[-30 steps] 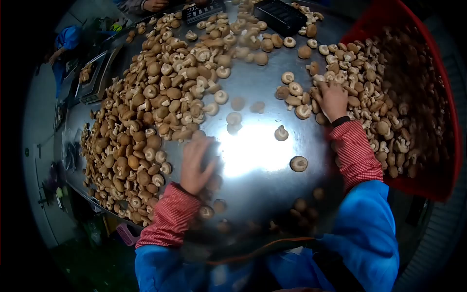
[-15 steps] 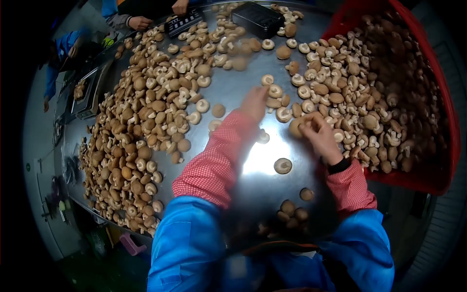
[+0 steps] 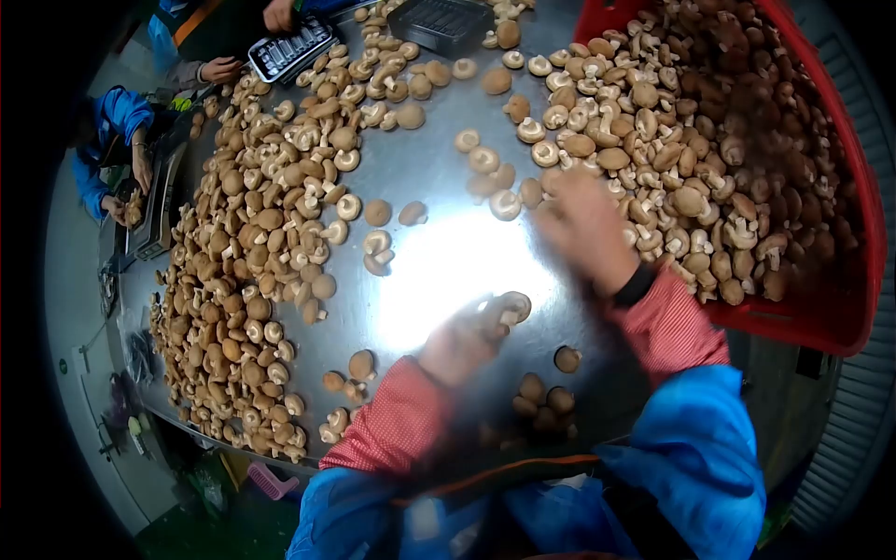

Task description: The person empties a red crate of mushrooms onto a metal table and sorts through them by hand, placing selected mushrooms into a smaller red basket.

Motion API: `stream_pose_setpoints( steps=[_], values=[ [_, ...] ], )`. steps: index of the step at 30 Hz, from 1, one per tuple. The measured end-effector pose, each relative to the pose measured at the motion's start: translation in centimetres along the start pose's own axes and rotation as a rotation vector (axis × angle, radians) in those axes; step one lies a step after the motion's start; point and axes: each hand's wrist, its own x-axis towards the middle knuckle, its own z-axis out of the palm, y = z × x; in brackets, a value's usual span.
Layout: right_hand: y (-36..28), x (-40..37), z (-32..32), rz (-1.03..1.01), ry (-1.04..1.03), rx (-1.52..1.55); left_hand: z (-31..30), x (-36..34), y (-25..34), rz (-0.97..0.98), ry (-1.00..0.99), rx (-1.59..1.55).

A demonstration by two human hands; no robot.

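My left hand (image 3: 459, 343), low over the steel table, has its fingers closed on a shiitake mushroom (image 3: 512, 306), whose stem and pale underside show. My right hand (image 3: 586, 222) is smeared by motion, its fingertips down at a brown mushroom (image 3: 531, 192) on the near edge of the loose heap. Just left of those fingers lie a pale mushroom (image 3: 505, 204) and several others. Between my arms, close to my body, sits a small group of mushrooms (image 3: 545, 399), with a single dark mushroom (image 3: 567, 358) just beyond it.
A big mushroom pile (image 3: 252, 252) covers the table's left side. Mushrooms spill from a tipped red crate (image 3: 863, 280) at right. Black trays (image 3: 439, 26) stand at the far edge. A co-worker's hand (image 3: 220, 70) is near another tray (image 3: 291, 51); a second person works far left.
My left hand has drawn back towards my body and now holds a mushroom. My right hand has shifted forward over the heap's edge. Loose mushrooms now lie at the pile's near right side.
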Motion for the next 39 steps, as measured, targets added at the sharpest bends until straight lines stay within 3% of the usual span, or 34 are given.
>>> stream_pose_setpoints(
  steps=[1,3,5,7,8,9,10,12,15,18,20,21,24,26,27,28,31,32,33,34,35,37,39],
  values=[
    [2.4,1.0,-1.0,0.155,0.065,-0.063,-1.2,0.0,-2.2,-0.040,0.022,-0.091],
    [7.4,3.3,-4.1,0.344,-0.005,-0.581,-1.0,-0.4,-2.5,-0.152,0.069,-0.224],
    [12.6,4.4,-6.0,0.503,-0.089,-0.824,1.3,-1.4,0.2,-0.309,0.118,-0.308],
    [17.8,2.8,-4.7,0.552,-0.161,-1.045,-1.3,-0.8,-2.0,-0.121,-0.105,0.446],
    [17.2,3.3,-4.4,0.710,-0.285,-0.801,-1.2,-1.0,-1.9,-0.114,-0.140,0.465],
    [15.9,3.5,-3.8,0.683,-0.307,-0.780,-0.4,-1.2,-1.1,-0.107,-0.175,0.483],
    [14.3,3.6,-3.0,0.622,-0.299,-0.723,0.9,-2.2,-0.2,-0.192,-0.128,0.145],
    [11.7,3.7,-0.9,0.536,-0.299,-0.648,2.0,-3.1,0.4,-0.313,-0.029,-0.209],
    [8.4,3.9,1.6,0.480,-0.409,-0.466,2.0,-3.3,0.3,-0.414,0.056,-0.254],
    [3.6,2.2,5.6,0.220,-0.184,-0.445,2.5,-3.1,0.8,-0.479,0.080,-0.295],
    [-0.5,1.8,6.7,0.195,-0.197,-0.323,3.7,-3.3,1.8,-0.485,0.155,-0.281],
    [-2.2,1.6,7.3,0.288,-0.323,-0.230,4.1,-3.5,2.2,-0.470,0.153,-0.251],
    [-6.3,-0.5,8.8,0.256,-0.382,0.186,4.1,-4.1,2.1,-0.371,0.104,-0.091],
    [-7.1,-2.2,8.4,0.038,-0.224,0.121,2.7,-4.4,0.9,-0.293,0.057,0.000],
    [-7.5,-1.7,6.2,0.040,-0.172,0.113,2.5,-4.5,0.8,-0.287,0.057,-0.008],
    [-6.7,-1.8,5.1,0.004,-0.156,0.048,2.5,-4.8,1.0,-0.349,0.105,-0.126],
    [-2.9,-0.5,1.4,0.208,-0.087,-0.127,1.7,-5.5,0.4,-0.416,0.177,-0.284],
    [0.9,-1.0,1.9,0.123,0.063,-0.210,1.2,-5.5,-0.1,-0.417,0.187,-0.303],
    [2.2,-0.2,0.6,0.264,-0.030,-0.228,0.7,-5.5,-0.5,-0.416,0.170,-0.310],
    [4.6,0.4,0.5,0.220,0.061,-0.227,0.3,-5.5,-1.0,-0.417,0.155,-0.318],
    [5.9,1.4,-0.3,0.303,-0.013,-0.218,0.2,-5.5,-1.3,-0.420,0.141,-0.326],
    [8.8,3.0,1.0,0.298,0.026,-0.297,0.6,-5.2,-1.1,-0.396,0.054,-0.087],
    [9.4,3.7,3.0,0.263,-0.080,-0.414,1.6,-4.8,-0.1,-0.400,0.056,-0.061]
  ],
)
